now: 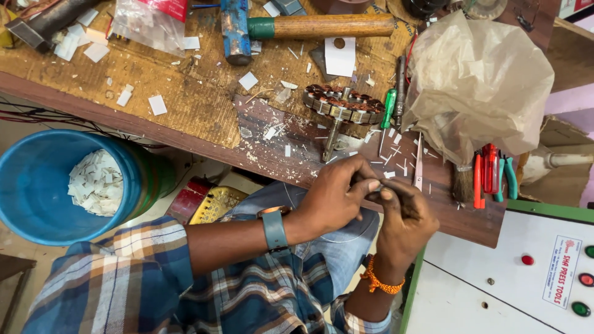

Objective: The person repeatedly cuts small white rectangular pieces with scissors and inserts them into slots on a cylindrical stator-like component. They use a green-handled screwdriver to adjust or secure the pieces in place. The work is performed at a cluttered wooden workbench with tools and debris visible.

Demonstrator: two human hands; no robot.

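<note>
Between both hands' fingers (371,185), thin dark strip (396,199)

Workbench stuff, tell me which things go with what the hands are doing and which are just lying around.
In hand or close by:
left hand and right hand, pinching a small thin piece, too small to identify
wound motor stator
scissors

Lying about:
hammer
blue bucket of white scraps
crumpled plastic bag
pliers
green screwdriver
</note>
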